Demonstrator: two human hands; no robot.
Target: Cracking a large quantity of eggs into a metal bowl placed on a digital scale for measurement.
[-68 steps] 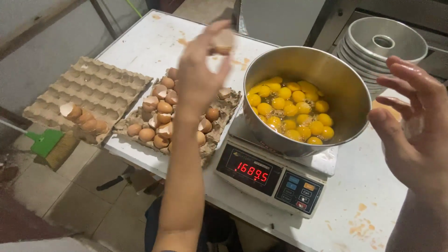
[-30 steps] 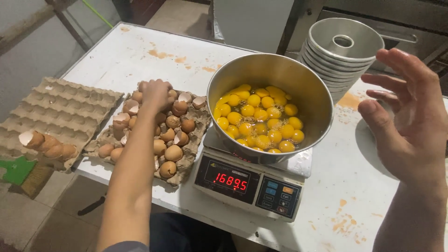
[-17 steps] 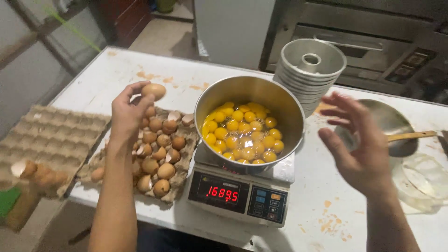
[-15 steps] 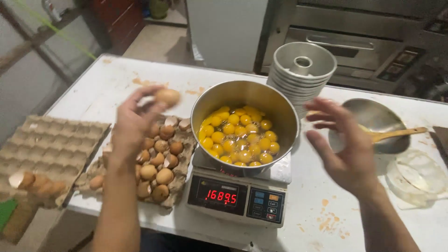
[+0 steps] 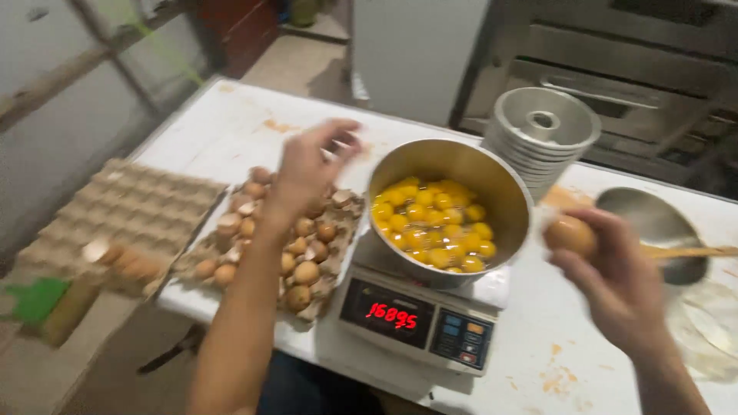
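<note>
A white table with orange smears fills the kitchen, and dark oven doors stand behind it. At the far left a green thing is too blurry to name. Next to it lies a bumpy grey cardboard egg tray, mostly bare, with a few brown eggs at its near edge. Beside that is a second tray of eggs and broken shells, round and brown. The left hand hangs above this tray with loose, half-curled fingers; it is blurry, and I cannot tell if it has anything in it. In the middle, a shiny round metal bowl full of yellow yolks sits on a white kitchen scale with red glowing digits. Behind it stands a stack of ring-shaped metal cake pans. The right hand is closed around a smooth brown egg, just beside the bowl's rim. At the far right a second metal bowl holds a wooden spoon, cut off by the edge.
</note>
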